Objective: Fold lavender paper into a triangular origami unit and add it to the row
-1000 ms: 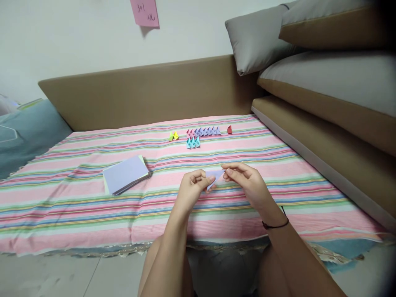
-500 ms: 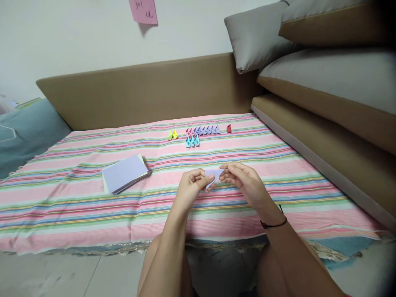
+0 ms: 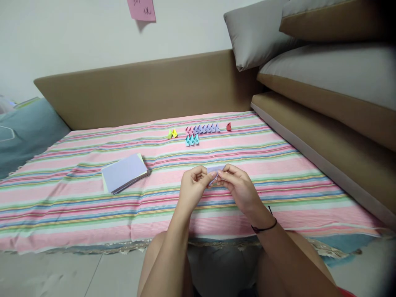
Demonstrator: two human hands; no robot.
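My left hand (image 3: 193, 186) and my right hand (image 3: 236, 186) meet above the striped cloth (image 3: 77, 206), both pinching one small folded lilac paper (image 3: 214, 169). Only the paper's top edge shows between the fingertips. A stack of paper sheets (image 3: 124, 173) with a lilac sheet on top lies to the left of my hands. Farther back sit small folded paper pieces: a yellow and green pair (image 3: 172, 133), a row of pink and lilac ones (image 3: 202, 129), a few light blue ones (image 3: 192, 140) and a single red one (image 3: 228, 126).
A brown padded board (image 3: 139, 90) runs along the back. Stacked brown and grey cushions (image 3: 328, 82) rise on the right, with a grey pillow (image 3: 256, 35) on top. A teal cushion (image 3: 27, 132) lies at the far left. A pink note (image 3: 142, 9) hangs on the wall.
My hands have drawn closer together and the lilac paper has been folded smaller between them; less of it shows now. The view has tilted slightly.
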